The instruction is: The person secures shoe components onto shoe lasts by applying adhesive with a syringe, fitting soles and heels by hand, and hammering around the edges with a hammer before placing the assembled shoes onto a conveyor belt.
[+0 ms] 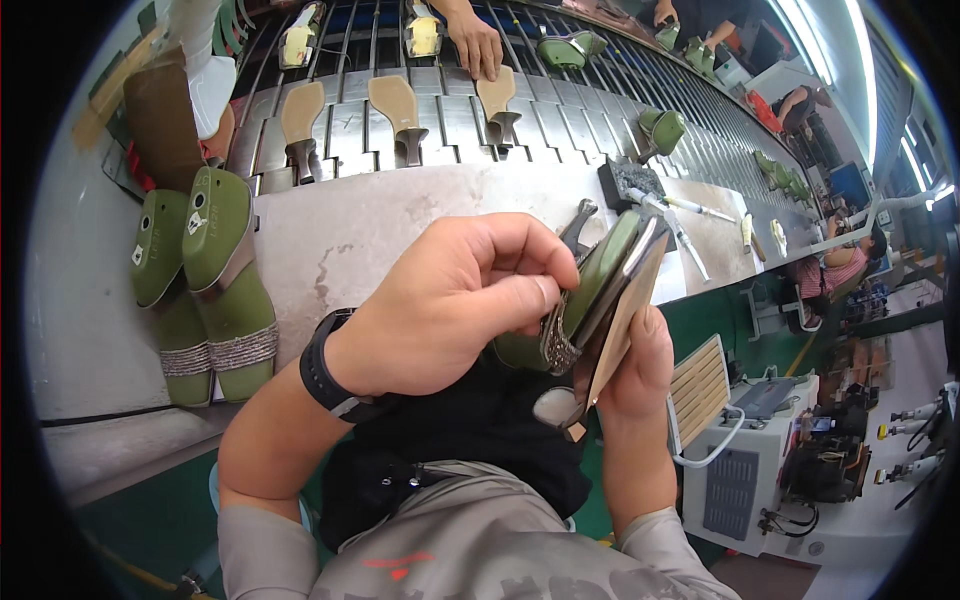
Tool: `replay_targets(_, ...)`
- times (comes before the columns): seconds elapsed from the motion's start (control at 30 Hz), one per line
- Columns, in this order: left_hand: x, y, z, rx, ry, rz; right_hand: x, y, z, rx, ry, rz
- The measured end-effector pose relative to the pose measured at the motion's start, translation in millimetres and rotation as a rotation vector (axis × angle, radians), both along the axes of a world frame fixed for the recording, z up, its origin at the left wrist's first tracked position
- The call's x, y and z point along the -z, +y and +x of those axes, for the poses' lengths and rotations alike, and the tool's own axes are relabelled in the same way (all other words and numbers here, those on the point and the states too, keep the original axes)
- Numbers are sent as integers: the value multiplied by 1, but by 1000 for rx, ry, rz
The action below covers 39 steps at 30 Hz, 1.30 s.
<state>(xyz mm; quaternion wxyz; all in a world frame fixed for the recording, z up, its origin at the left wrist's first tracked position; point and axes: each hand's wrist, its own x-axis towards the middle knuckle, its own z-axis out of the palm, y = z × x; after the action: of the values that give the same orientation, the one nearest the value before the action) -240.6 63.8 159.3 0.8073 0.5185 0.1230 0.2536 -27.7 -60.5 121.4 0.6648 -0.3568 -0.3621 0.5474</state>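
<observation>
My right hand [640,365] grips a sandal [630,310] on its side. The sandal has a tan sole, a green footbed side and a glittery strap [558,340]. My left hand [455,300], with a black watch on its wrist, is closed in a pinch, thumb and forefinger together beside the green side and the strap. Whatever is between those fingertips is hidden. Behind the sandal, a metal tool resembling pliers or a wrench [577,226] lies on the pale worktop [400,200].
Two green shoe lasts with glittery straps [220,290] stand at the left. Beyond the worktop, a slatted metal conveyor [350,150] carries several tan-soled shoes [397,102]; another person's hand [475,45] touches one. A dark block [630,183] and syringe-like tubes [685,240] lie at right.
</observation>
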Motion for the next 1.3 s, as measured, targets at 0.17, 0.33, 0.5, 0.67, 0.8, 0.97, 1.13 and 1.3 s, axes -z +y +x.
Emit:
replay_targets(0.17,1,-6,-1,-151,-14,119,-4,5,3,-16,26,-6)
replay_targets(0.33,8,-9,3,-225,10,239,0,9,7,-82,33,29)
replay_targets(0.5,15,-3,4,-277,5,514,-1,7,4,-100,46,36)
replay_targets(0.67,22,-1,7,-255,-106,406,-2,8,1,-116,41,24)
replay_targets(0.8,29,5,11,-214,-121,222,-2,9,-9,-10,-44,-21)
replay_targets(0.97,31,12,23,-244,-255,199,-3,10,-15,84,-96,-53)
replay_targets(1.13,28,19,12,-69,-173,179,-4,9,-17,92,-98,-102)
replay_targets(1.3,22,6,6,-151,-181,218,-10,10,-26,140,-128,-137)
